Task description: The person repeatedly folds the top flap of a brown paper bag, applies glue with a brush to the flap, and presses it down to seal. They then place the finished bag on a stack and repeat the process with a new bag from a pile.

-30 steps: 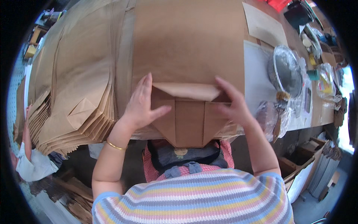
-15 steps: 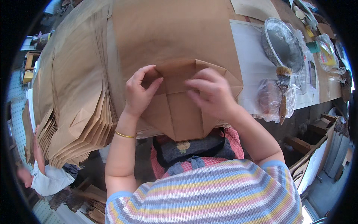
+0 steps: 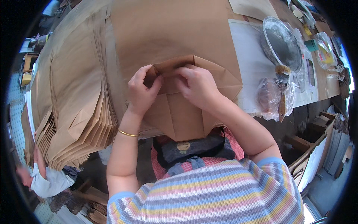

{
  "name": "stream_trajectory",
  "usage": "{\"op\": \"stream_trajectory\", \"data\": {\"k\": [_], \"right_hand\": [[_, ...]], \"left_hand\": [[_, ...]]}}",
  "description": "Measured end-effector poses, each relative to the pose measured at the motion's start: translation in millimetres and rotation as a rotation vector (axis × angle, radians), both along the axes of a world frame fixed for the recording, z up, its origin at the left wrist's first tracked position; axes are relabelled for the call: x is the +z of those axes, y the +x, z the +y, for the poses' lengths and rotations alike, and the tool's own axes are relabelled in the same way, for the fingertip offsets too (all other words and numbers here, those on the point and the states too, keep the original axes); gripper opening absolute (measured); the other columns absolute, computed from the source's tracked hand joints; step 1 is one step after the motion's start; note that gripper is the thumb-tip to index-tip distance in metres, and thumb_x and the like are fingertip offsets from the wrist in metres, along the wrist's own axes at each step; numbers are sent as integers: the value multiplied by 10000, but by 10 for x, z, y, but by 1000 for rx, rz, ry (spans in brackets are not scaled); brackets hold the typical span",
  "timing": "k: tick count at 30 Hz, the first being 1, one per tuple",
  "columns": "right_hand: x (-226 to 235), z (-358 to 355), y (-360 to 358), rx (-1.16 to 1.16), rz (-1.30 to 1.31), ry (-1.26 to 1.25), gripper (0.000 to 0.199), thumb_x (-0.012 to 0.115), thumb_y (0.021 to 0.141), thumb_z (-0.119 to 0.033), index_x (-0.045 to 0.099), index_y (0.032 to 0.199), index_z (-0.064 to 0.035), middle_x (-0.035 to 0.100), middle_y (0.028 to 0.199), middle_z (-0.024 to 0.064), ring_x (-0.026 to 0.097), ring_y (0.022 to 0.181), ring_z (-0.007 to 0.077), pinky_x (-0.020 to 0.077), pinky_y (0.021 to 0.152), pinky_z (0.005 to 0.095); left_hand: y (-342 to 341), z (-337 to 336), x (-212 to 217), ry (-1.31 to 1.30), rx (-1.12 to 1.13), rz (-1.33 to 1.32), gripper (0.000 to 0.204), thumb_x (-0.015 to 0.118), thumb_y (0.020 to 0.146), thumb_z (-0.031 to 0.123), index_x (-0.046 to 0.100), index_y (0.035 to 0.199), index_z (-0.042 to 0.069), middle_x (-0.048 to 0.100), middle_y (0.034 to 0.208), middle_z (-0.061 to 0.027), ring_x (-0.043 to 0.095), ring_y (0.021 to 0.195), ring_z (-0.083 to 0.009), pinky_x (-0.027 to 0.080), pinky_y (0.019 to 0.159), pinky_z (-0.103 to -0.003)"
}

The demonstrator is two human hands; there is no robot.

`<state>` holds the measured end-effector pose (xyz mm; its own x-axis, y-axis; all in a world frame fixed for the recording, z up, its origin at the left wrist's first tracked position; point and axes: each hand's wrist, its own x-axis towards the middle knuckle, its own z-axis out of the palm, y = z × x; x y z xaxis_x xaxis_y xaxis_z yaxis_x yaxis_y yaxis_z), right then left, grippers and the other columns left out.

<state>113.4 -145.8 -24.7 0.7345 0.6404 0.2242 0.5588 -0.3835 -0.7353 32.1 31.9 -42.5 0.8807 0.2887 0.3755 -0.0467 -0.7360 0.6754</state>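
Note:
A large brown paper bag [image 3: 186, 115] lies before me, its near end folded open into a many-sided bottom with creased flaps. With thumb and fingers, my left hand [image 3: 142, 89] pinches the left edge of the raised flap. My right hand [image 3: 199, 85] reaches in from the right, and its curled fingers are partly hidden behind the upper fold. Whether those fingers grip the paper or only press it, I cannot see. A thin gold bangle circles my left wrist.
To the left lies a fanned stack of brown paper bags [image 3: 80, 123]. At right stand a grey basin [image 3: 283, 44] and a brush [image 3: 282, 93] beside clear plastic, on white sheeting [image 3: 246, 56]. A person [image 3: 48, 179] is at the far left. Cardboard boxes [image 3: 309, 138] stand lower right.
My right hand has moved left and slightly up, its fingers now behind the upper fold. The fold's upper edge has risen a little. My left hand keeps its pinch.

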Motion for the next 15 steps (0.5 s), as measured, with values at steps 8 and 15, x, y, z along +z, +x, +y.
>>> {"op": "stream_trajectory", "data": {"k": [8,15], "right_hand": [[-7,289,-319,108,-57,46,128,702,765,-139,625,735,-41,625,722,151,634,685,331,511,607,416],[344,51,-156,62,-460,-101,49,590,755,-144,570,765,-99,547,816,62,578,818,253,494,626,373]], "left_hand": [[226,167,185,-223,5,346,277,538,823,143,661,1005,-26,688,911,-184,673,873,-301,515,797,-373],[554,120,239,-451,-78,562,128,627,792,44,624,897,-28,626,784,-51,577,744,-128,492,680,-288]]}}
